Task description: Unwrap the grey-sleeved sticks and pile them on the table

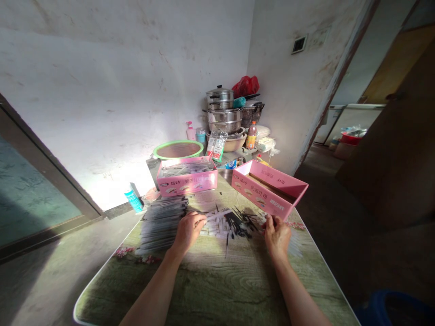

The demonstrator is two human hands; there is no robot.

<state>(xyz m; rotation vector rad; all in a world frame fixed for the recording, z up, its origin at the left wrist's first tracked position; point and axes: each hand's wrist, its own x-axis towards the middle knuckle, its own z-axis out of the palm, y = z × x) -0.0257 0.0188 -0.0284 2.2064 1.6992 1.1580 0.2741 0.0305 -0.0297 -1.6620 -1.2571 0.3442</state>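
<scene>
My left hand [189, 232] is closed in a pinch between a stack of long thin grey-white strips [159, 226] and a loose heap of short white pieces [217, 224]. What lies between its fingertips is too small to make out. My right hand [277, 235] is also pinched, at the right side of a scatter of thin black sticks [239, 224]. Its fingers hide whatever they grip. Just beyond that hand stands a pink open box [263, 192], with a brown bottom showing. Another pink box [188, 183], filled with thin pale strips, stands behind the stack.
The wood-patterned table [231, 285] carries all of this. Behind it are a green-rimmed basin [178, 149], stacked steel pots [224, 120] and an orange drink bottle [251, 136]. A blue can [133, 200] is at the left, and a blue tub [390, 308] at lower right.
</scene>
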